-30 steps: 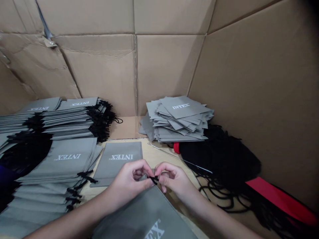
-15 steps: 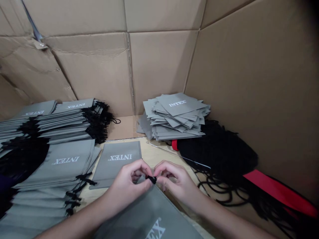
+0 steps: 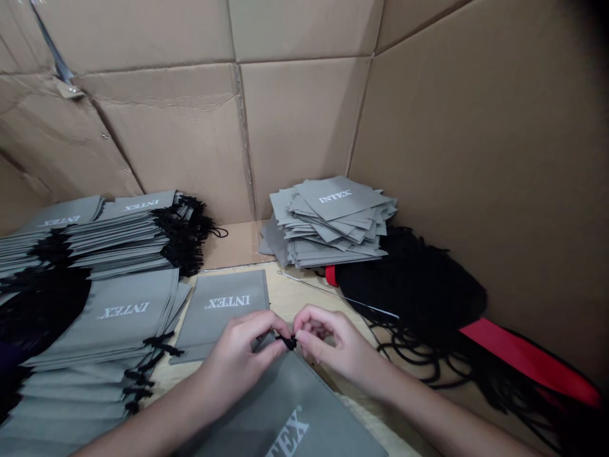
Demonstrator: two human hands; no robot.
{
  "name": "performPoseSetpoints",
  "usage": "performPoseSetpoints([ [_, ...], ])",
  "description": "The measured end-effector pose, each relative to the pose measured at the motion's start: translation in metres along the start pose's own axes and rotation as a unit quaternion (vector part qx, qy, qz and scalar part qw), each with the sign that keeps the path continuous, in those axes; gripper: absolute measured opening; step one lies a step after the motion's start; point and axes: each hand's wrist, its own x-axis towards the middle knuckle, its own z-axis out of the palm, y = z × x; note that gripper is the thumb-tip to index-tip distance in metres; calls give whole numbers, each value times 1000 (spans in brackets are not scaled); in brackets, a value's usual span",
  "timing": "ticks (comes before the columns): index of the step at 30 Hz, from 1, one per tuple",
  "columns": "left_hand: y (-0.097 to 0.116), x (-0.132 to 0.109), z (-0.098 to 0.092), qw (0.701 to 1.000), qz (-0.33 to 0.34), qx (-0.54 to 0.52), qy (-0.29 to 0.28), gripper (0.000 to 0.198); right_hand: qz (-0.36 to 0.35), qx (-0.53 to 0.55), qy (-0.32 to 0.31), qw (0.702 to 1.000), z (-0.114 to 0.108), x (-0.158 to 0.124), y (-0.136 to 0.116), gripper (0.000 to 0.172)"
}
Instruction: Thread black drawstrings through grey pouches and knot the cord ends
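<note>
A grey pouch (image 3: 295, 400) with white INTEX lettering lies in front of me, its far corner between my hands. At that corner is a black cord (image 3: 287, 343), bunched or knotted. My left hand (image 3: 247, 346) pinches the cord between thumb and forefinger. Close beside it, my right hand (image 3: 328, 339) pinches the cord's other side, its remaining fingers curled. Just behind my left hand another grey pouch (image 3: 228, 292) rests flat on the wooden table (image 3: 304, 293).
Corded pouches (image 3: 128, 311) are piled at left, with taller stacks (image 3: 114, 235) behind. Loose pouches (image 3: 340, 219) form a stack at the back. At right lie a black cord bundle (image 3: 413, 285), a red strip (image 3: 528, 362) and a thin metal threader (image 3: 333, 293). Cardboard walls (image 3: 304, 120) enclose the table.
My hands stay at the pouch corner, with the right fingertips shifted slightly on the cord. The whole view has moved a little; the piles look unchanged.
</note>
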Motion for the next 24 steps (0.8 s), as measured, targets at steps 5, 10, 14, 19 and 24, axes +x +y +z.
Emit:
performPoseSetpoints([
  [5,2,1,-3,1000,16,13,-21,10,66,105,-97,988,-3,4,5,29],
  [10,0,2,-3,998,3,-9,-57,8,78,82,-101,988,-3,1,-4,20],
  [14,1,2,0,995,-37,-41,-82,8,59,60,-72,994,1,0,-8,16],
  [19,3,1,3,993,-47,-59,-90,6,73,105,-62,990,3,3,5,10],
  [24,5,0,2,992,-48,-72,-94,8,75,128,-64,987,1,4,11,9],
])
